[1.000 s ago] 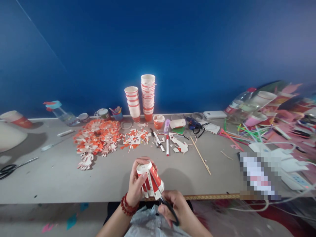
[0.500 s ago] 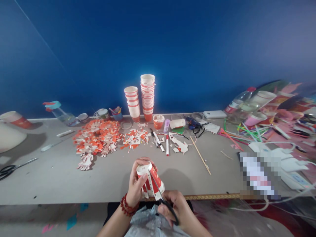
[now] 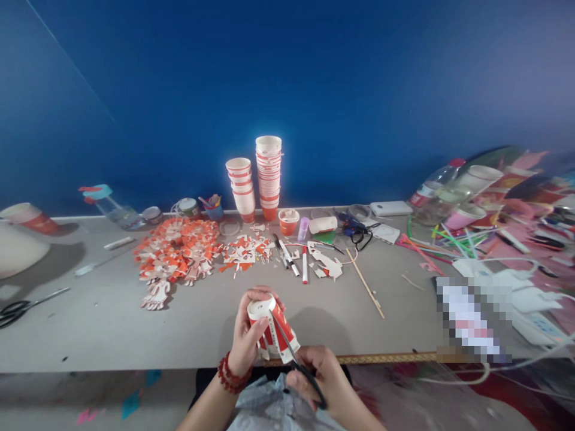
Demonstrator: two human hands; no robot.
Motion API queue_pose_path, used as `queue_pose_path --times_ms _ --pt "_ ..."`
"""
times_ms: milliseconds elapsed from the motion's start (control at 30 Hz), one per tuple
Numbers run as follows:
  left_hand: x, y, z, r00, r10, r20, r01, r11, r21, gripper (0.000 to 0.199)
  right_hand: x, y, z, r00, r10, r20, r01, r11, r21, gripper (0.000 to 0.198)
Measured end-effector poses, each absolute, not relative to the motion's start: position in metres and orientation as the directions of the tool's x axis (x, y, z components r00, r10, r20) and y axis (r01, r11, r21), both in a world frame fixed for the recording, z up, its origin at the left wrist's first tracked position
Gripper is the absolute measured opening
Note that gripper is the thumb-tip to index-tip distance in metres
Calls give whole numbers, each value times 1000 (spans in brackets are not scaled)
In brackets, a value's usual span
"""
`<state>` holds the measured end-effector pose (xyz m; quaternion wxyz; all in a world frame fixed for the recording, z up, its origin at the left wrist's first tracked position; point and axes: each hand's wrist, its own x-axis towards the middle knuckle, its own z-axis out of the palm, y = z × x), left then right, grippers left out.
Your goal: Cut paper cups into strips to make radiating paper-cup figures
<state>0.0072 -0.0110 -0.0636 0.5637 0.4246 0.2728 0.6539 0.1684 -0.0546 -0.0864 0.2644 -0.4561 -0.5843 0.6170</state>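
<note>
My left hand (image 3: 251,329), with a red bead bracelet on its wrist, wraps round a red and white paper cup (image 3: 283,329). The cup is tilted with its base up, and slits run down its side wall. Closed round the black handles of a pair of scissors (image 3: 308,377) is my right hand (image 3: 321,371). The blades lie along the cup's wall, their tips near its base. How far the blades are apart I cannot tell.
Behind my hands lie a pile of cut paper shapes (image 3: 179,251), paper scraps (image 3: 247,251) and markers (image 3: 290,257). Two stacks of cups (image 3: 268,179) stand by the wall. A wooden stick (image 3: 365,282) and a power strip (image 3: 530,317) lie rightward; other scissors (image 3: 20,310) lie far left.
The cup has shifted very slightly to the left in my left hand. Both hands keep the same hold, and the scissors stay against the cup's side.
</note>
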Motion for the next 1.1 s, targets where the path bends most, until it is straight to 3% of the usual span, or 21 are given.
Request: queue_pose_path --times_ms 567,900,1100 --pt "-1 -8 -61 53 963 263 -458 -210 864 22 171 -51 -83 -507 828 -239 93 -223 -970 63" --pt "-3 -8 -64 73 965 252 -475 -189 859 24 172 -51 -80 -443 881 -166 207 -79 -975 62" --pt "-9 -5 -62 98 950 296 -431 -228 873 26 171 -54 -79 -423 872 -247 252 -149 -956 58"
